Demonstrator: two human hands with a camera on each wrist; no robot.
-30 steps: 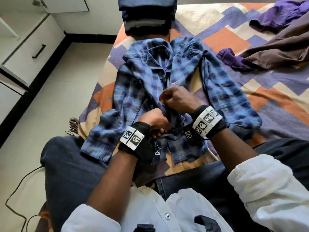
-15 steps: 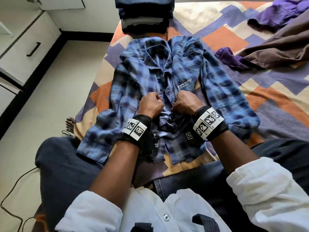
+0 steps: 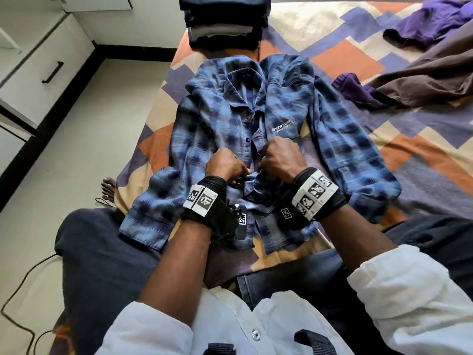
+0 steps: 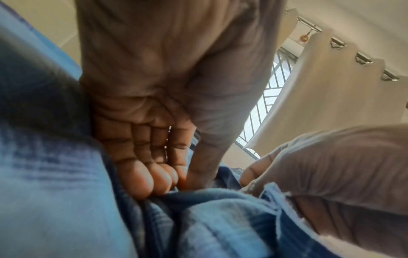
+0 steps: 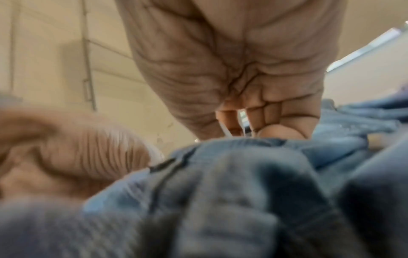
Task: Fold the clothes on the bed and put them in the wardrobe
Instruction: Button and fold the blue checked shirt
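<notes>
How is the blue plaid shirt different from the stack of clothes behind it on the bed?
The plaid shirt lies spread out, unfolded, sleeves to both sides; the stack is folded, in neat layers. The shirt is light blue checked; the stack is mostly dark navy with one pale layer. The left hand and right hand grip the shirt's front edges; nothing touches the stack. Both lie on the patterned bed.

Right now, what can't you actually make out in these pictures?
- Button being fastened: head view, hidden behind the left hand and right hand on the blue plaid shirt.
- Folded stack: cut off by the top edge.
- Right wrist view: the shirt is blurred.
- Purple garment: cut off at the corner.
</notes>
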